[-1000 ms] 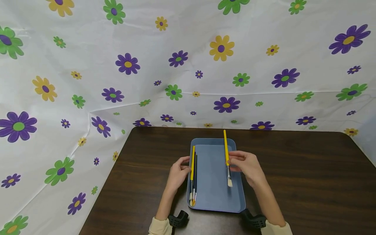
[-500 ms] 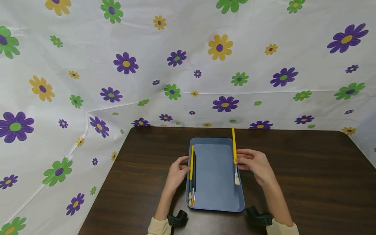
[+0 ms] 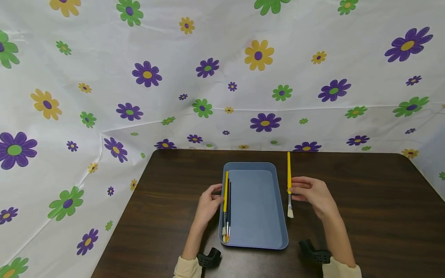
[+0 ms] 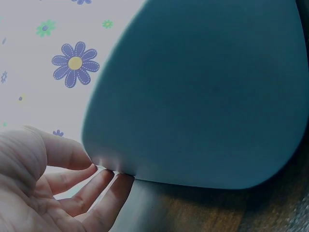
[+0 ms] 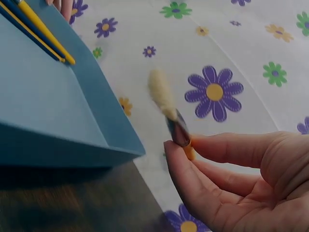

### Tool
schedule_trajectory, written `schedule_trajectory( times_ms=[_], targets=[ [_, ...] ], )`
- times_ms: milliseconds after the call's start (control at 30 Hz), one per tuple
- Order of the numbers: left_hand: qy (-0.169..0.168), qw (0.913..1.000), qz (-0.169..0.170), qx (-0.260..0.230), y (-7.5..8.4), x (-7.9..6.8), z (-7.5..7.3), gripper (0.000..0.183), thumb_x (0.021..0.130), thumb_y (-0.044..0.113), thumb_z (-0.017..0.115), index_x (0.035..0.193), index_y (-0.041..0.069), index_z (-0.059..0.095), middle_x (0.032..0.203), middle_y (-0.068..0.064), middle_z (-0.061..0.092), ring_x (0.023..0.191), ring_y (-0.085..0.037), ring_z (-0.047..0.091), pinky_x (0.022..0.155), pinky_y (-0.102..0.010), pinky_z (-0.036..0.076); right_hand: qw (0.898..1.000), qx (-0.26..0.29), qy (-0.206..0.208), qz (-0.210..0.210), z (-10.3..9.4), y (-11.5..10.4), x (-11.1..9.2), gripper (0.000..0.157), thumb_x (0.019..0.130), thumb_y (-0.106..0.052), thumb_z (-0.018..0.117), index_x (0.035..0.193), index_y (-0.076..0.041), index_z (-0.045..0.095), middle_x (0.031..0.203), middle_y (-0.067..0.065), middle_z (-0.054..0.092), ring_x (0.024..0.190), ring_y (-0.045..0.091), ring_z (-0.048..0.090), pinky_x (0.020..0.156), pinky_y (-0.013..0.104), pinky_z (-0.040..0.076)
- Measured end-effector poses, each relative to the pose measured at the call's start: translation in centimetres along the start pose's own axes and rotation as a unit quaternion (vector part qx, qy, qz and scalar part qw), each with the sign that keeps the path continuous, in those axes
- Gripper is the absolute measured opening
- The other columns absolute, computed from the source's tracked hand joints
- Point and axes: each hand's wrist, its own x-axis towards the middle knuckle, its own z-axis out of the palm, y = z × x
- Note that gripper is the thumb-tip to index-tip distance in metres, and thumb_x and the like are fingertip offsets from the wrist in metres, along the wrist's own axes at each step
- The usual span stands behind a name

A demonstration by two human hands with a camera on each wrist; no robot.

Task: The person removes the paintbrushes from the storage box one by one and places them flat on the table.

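My right hand [image 3: 314, 193] pinches a yellow-handled paintbrush [image 3: 289, 173] between thumb and fingers. The brush hangs just off the tray's right side, its pale bristles toward me. In the right wrist view those bristles [image 5: 161, 92] stand above the metal ferrule, most of the handle hidden. A blue-grey tray [image 3: 255, 208] stands at the middle of the table, its left rim gripped by my left hand [image 3: 208, 204]. From the left wrist, thumb and fingers [image 4: 106, 198] meet at the tray's edge. Along the inner left side lie another yellow paintbrush [image 3: 225, 193] and dark-handled paintbrushes [image 3: 230, 204].
The dark wooden table [image 3: 375, 204] extends to both sides of the tray. Behind it and at the left hangs a white flowered sheet [image 3: 167, 50]. Black wrist mounts [image 3: 209, 258] sit at both cuffs.
My right hand has carried the yellow paintbrush to the right, from over the tray to beyond its right rim. The left hand stays on the tray's left edge.
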Motion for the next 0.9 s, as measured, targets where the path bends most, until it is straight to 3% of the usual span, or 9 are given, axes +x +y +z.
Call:
schedule_trajectory(
  times_ms=[200, 533, 900],
  targets=[
    [0.003, 0.9999, -0.005, 0.014, -0.3, 0.2, 0.0, 0.044, 0.092, -0.002, 0.062, 0.136, -0.002, 0.063, 0.130, -0.022, 0.064, 0.099, -0.027, 0.068, 0.077, -0.040, 0.056, 1.000, -0.026, -0.003, 0.014, -1.1, 0.5, 0.0, 0.053, 0.100, 0.003, 0.062, 0.142, 0.024, 0.038, 0.102, 0.009, 0.073, 0.080, 0.009, 0.073, 0.072, 0.030, 0.060],
    [0.000, 0.9999, -0.008, 0.009, -0.3, 0.2, 0.0, 0.045, 0.092, -0.002, 0.060, 0.137, -0.002, 0.062, 0.131, -0.022, 0.064, 0.099, -0.027, 0.068, 0.078, -0.040, 0.057, 0.994, -0.090, -0.003, 0.055, -2.4, 1.1, -0.1, 0.050, 0.098, 0.005, 0.061, 0.137, 0.026, 0.039, 0.095, 0.013, 0.069, 0.077, 0.015, 0.071, 0.071, 0.032, 0.061],
    [0.001, 0.9999, -0.009, 0.007, -0.3, 0.1, 0.1, 0.044, 0.093, -0.002, 0.060, 0.137, -0.002, 0.062, 0.131, -0.022, 0.064, 0.100, -0.028, 0.069, 0.078, -0.041, 0.058, 0.985, -0.140, -0.007, 0.098, -2.9, 1.8, 0.3, 0.046, 0.099, 0.006, 0.058, 0.137, 0.025, 0.039, 0.103, 0.024, 0.063, 0.077, 0.018, 0.068, 0.069, 0.031, 0.060]
  ],
)
